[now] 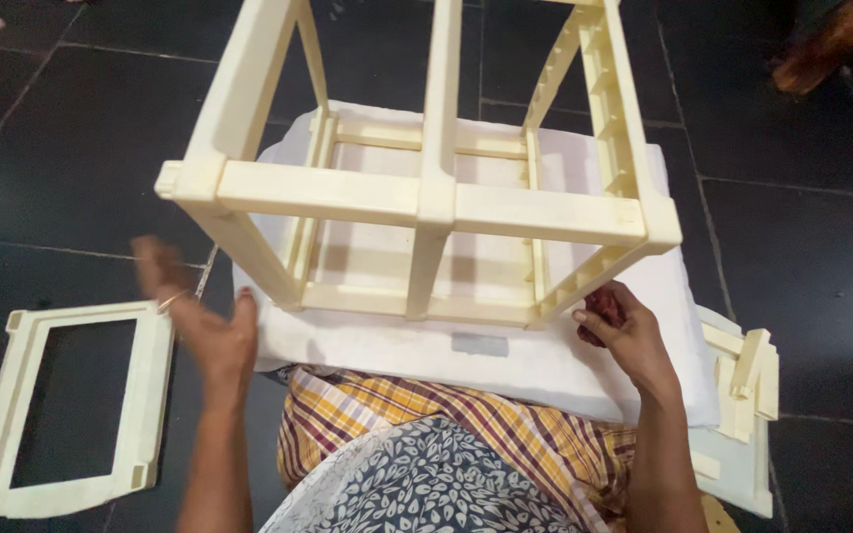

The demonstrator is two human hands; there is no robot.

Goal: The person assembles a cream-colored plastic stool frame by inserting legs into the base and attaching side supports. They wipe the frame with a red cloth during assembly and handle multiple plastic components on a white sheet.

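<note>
Dark tile floor (71,148); left hand (204,326) spread empty, right hand (624,331) gripping cream frame (436,202).

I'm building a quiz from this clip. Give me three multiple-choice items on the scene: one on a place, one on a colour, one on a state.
1. Where does the loose rectangular frame lie?
A. On the dark floor by the left hand
B. On the white cushion
C. Inside the rack

2. What colour is the open plastic rack?
A. Blue
B. Cream
C. Black

3. How is the left hand?
A. Clenched round a rack post
B. Open, holding nothing
C. Flat under the cushion

Answers:
1 A: the frame lies on the dark tiles left of the lap.
2 B: every bar is pale cream.
3 B: its fingers are spread, clear of the rack, while the right hand is at the rack's near corner on the white cushion.
</note>
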